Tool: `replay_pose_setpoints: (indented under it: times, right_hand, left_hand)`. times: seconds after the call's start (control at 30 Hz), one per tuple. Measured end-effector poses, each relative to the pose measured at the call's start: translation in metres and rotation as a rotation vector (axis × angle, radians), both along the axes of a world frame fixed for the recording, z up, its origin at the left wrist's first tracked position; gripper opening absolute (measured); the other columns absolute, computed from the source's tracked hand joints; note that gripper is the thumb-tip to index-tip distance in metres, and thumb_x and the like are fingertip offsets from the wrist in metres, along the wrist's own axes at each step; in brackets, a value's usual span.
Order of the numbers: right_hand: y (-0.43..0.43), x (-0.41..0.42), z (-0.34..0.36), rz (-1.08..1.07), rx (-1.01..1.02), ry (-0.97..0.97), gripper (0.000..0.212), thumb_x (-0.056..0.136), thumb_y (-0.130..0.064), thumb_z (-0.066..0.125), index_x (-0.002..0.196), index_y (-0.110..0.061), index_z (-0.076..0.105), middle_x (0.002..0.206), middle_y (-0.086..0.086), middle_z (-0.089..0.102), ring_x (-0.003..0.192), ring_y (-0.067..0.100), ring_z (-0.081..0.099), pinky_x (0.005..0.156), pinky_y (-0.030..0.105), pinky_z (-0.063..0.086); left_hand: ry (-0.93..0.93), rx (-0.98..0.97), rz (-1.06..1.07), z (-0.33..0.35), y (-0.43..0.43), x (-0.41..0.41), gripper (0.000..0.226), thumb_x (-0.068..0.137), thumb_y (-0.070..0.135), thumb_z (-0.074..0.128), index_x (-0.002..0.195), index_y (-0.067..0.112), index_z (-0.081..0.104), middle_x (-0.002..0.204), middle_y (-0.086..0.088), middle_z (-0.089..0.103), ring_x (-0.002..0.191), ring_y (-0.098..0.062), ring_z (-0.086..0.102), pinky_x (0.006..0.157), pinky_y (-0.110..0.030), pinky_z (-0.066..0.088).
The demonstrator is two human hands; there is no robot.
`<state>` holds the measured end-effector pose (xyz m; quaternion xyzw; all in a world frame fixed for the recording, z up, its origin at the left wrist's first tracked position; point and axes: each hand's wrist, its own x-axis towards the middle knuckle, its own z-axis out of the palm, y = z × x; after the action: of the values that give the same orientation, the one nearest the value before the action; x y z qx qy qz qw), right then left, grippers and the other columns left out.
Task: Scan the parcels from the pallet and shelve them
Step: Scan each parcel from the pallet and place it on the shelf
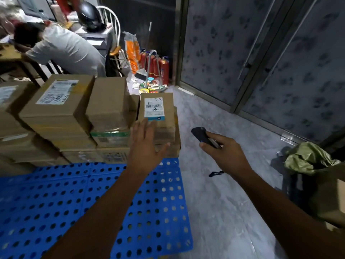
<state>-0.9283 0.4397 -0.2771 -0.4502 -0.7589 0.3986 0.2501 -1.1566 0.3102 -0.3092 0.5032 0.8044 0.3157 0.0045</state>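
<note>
Now the left hand (147, 146) is wide, with its fingers straight and spread, right at the near edge of the small parcel (158, 101). I cannot tell if it touches yet. That parcel sits on top of a stack at the far right corner of the blue pallet (74, 202). Its white label (154, 109) faces up, so it is easy to read.

The right hand (224, 152) is curled round a black scanner (202, 136), held out past the right side of the pallet, over the grey floor (224, 202). I think it waits there so the left hand can take the parcel first.

More brown parcels (56, 109) fill the far side of the pallet, packed close. The near side is bare blue with holes, so the arms have room. The small parcel is at the stack's right edge, next to open floor. A green bag (308, 157) lies farther right.
</note>
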Motion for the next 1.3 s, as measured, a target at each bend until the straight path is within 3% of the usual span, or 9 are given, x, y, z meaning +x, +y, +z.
replay_pose_setpoints:
  times: [0.17,0.33,0.47,0.57,0.67,0.77,0.87,0.97,1.3]
  right_hand:
    - [0.055,-0.030,-0.003,0.062,-0.005,-0.011,0.052,0.084,-0.049,0.074,0.132,-0.035,0.064,0.106,-0.023,0.067,0.091,-0.008,0.063,0.073,0.010,0.046]
    - [0.102,-0.045,-0.009,0.121,-0.072,-0.025,0.054,0.085,-0.045,0.075,0.135,-0.029,0.063,0.124,-0.010,0.067,0.107,0.006,0.062,0.090,0.022,0.050]
    - [0.130,-0.061,-0.016,0.182,-0.077,-0.057,0.053,0.086,-0.046,0.074,0.134,-0.030,0.063,0.124,-0.008,0.068,0.106,0.011,0.064,0.090,0.030,0.053]
    - [0.139,-0.075,-0.024,0.238,-0.089,-0.066,0.051,0.085,-0.048,0.073,0.133,-0.035,0.063,0.113,-0.013,0.070,0.093,0.007,0.065,0.074,0.022,0.051]
    - [0.142,-0.083,-0.034,0.280,-0.140,-0.054,0.051,0.084,-0.047,0.074,0.133,-0.037,0.063,0.113,-0.015,0.069,0.090,0.005,0.066,0.073,0.025,0.054]
    - [0.144,-0.085,-0.039,0.302,-0.161,-0.067,0.052,0.084,-0.048,0.072,0.135,-0.037,0.062,0.122,-0.010,0.069,0.096,0.012,0.068,0.076,0.029,0.056]
    - [0.144,-0.081,-0.041,0.324,-0.157,-0.073,0.053,0.085,-0.047,0.072,0.136,-0.034,0.062,0.129,-0.010,0.067,0.106,0.008,0.064,0.086,0.024,0.051]
    - [0.133,-0.066,-0.032,0.315,-0.189,-0.058,0.052,0.085,-0.048,0.073,0.134,-0.035,0.063,0.126,-0.013,0.067,0.101,0.002,0.063,0.078,0.017,0.047]
    - [-0.001,0.044,-0.029,0.348,-0.244,-0.050,0.049,0.086,-0.036,0.076,0.134,-0.031,0.064,0.124,-0.017,0.067,0.111,-0.003,0.062,0.091,0.015,0.046]
  left_hand:
    - [0.155,-0.160,0.034,-0.016,0.048,-0.017,0.087,0.090,0.052,0.067,0.159,0.015,0.030,0.166,-0.013,0.025,0.155,-0.038,0.010,0.125,-0.053,-0.005]
    - [0.205,-0.141,0.124,-0.024,0.059,0.000,0.072,0.084,0.045,0.075,0.147,0.021,0.050,0.151,-0.007,0.045,0.148,-0.040,0.025,0.122,-0.064,0.003]
    - [0.175,-0.047,0.138,-0.023,0.064,0.001,0.058,0.082,0.042,0.080,0.135,0.027,0.061,0.150,-0.011,0.043,0.145,-0.047,0.024,0.114,-0.070,0.027]
    - [-0.014,-0.009,0.139,-0.021,0.064,-0.004,0.066,0.078,0.043,0.086,0.137,0.031,0.061,0.165,-0.016,0.016,0.153,-0.045,0.012,0.116,-0.062,0.033]
    - [-0.208,0.028,0.203,-0.022,0.061,-0.006,0.094,0.070,0.041,0.092,0.150,0.042,0.043,0.170,0.000,-0.007,0.157,-0.031,0.009,0.116,-0.045,0.035]
    - [-0.363,-0.032,0.299,-0.022,0.060,-0.008,0.113,0.065,0.045,0.093,0.154,0.053,0.022,0.167,0.005,0.014,0.151,-0.024,0.025,0.116,-0.045,0.037]
    - [-0.372,-0.046,0.284,-0.020,0.060,-0.006,0.097,0.072,0.040,0.089,0.152,0.044,0.033,0.157,0.002,0.034,0.140,-0.018,0.040,0.110,-0.048,0.048]
    - [-0.371,0.034,0.293,-0.018,0.053,0.011,0.087,0.075,0.034,0.089,0.149,0.034,0.044,0.153,0.001,0.037,0.135,-0.015,0.042,0.109,-0.044,0.050]
    - [-0.459,0.237,0.224,-0.054,-0.084,0.124,0.083,0.069,0.057,0.076,0.143,0.034,0.045,0.132,0.006,0.033,0.127,0.014,0.035,0.099,-0.003,0.039]
